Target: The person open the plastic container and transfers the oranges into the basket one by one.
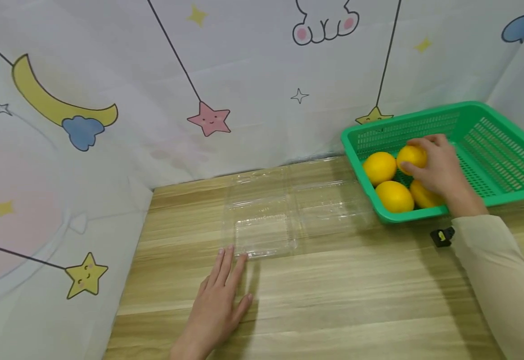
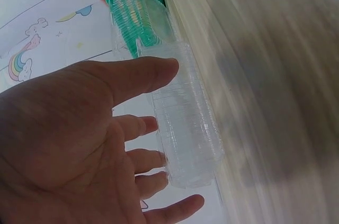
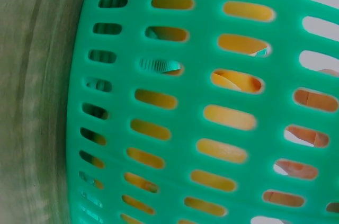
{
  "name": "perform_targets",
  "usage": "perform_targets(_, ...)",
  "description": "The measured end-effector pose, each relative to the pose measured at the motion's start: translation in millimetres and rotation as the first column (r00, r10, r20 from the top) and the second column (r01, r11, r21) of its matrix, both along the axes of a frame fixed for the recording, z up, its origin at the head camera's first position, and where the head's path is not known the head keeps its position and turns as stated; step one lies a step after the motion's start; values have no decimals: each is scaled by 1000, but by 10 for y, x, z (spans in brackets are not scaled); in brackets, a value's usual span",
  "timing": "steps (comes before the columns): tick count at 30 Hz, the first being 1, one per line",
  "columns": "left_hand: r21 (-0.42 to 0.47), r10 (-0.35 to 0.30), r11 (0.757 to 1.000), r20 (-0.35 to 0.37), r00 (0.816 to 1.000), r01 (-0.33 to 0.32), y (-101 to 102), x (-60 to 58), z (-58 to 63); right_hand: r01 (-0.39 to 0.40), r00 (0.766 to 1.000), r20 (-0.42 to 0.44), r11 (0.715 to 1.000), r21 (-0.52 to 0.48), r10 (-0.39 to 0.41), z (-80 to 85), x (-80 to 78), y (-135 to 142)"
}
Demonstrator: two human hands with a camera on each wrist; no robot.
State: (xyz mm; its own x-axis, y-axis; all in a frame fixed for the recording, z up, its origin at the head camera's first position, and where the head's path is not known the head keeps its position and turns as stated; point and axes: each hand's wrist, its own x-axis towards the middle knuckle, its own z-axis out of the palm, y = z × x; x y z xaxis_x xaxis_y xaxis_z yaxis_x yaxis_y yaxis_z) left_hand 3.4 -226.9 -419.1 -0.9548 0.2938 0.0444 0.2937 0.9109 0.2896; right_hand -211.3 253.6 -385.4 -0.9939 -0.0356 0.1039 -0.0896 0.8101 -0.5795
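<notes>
In the head view my right hand reaches into a green plastic basket and grips an orange between thumb and fingers. Beside it in the basket lie other oranges. In the right wrist view the perforated basket wall hides most of the hand. My left hand is spread with its fingers extended, fingertips at the near edge of a clear plastic clamshell box. The box lies open on the table, as two halves side by side. From the left wrist, the box appears just beyond the thumb and fingers.
The wood-grain table meets a white printed cloth at the back and left. A small black object shows by the right cuff, in front of the basket. The basket stands at the right, close to the back cloth.
</notes>
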Motion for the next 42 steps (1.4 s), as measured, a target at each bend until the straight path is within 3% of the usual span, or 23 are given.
perform_targets(29,-6,4,1000,-11,1000,-4,29,-31,-31,-78,997,24,988,132,76,17,-43,-42)
perform_targets(42,-14,-5,1000,-21,1000,4,59,-54,-70,-26,996,94,990,139,13,33,-16,-41)
